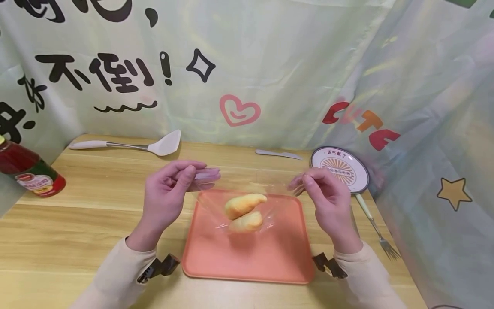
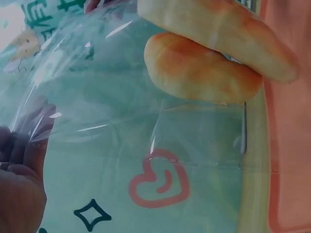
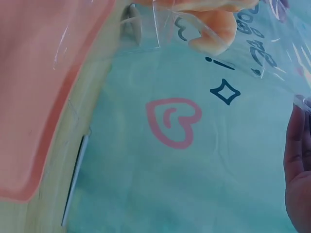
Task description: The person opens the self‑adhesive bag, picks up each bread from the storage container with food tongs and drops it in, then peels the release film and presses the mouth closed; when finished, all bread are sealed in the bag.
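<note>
A clear plastic bag hangs stretched between the two hands, above a coral-pink tray. Inside it lie two golden bread rolls, a longer one and a shorter one. My left hand grips one side of the bag, the film drawn over its fingers. On the other side, my right hand pinches the film between thumb and fingers. The left wrist view shows the rolls close together through the film; in the right wrist view the right hand is mostly cut off.
A white spatula lies at the back left, near a red sauce bottle. At the back are a table knife and a patterned plate. A fork lies along the right edge. Printed cloth hangs behind.
</note>
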The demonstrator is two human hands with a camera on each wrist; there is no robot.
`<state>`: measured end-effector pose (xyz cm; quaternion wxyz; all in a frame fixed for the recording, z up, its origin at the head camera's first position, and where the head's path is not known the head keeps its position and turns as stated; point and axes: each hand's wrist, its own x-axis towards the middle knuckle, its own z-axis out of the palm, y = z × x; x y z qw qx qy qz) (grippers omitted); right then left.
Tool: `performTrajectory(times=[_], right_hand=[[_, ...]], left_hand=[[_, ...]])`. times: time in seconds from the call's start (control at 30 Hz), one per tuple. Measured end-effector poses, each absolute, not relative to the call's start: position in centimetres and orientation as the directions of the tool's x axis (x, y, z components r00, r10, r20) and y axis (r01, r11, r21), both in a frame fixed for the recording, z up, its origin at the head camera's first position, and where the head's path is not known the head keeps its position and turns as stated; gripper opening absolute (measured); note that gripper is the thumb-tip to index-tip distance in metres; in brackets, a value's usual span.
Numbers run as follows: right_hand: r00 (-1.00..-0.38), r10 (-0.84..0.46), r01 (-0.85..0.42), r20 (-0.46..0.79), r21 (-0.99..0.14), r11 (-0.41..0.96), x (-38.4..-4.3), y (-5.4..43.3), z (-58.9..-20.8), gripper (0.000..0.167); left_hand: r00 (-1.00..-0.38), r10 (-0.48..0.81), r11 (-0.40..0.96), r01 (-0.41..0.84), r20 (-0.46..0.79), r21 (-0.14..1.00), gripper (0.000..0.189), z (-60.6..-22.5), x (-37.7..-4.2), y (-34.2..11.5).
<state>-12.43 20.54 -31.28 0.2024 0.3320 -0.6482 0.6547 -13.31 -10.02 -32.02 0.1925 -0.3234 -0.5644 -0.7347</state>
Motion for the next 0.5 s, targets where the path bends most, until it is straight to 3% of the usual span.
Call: performTrajectory(times=[0.23, 0.5], right_hand=[[-0.681, -0.138, -0.717, 0.719, -0.693, -0.076, -12.23, 20.84, -31.12, 0.01], [-0.735, -0.094, -0.672, 0.672, -0.74, -0.031, -11.9, 21.31, -30.85, 0.013]], left_hand=[[-0.777, 0.133, -0.333, 0.55, 0.615, 0.766, 0.019, -32.32, -13.51, -10.39], [-0.758, 0.192, -0.391, 0.523, 0.623, 0.757, 0.019, -32.47, -13.69, -10.46]])
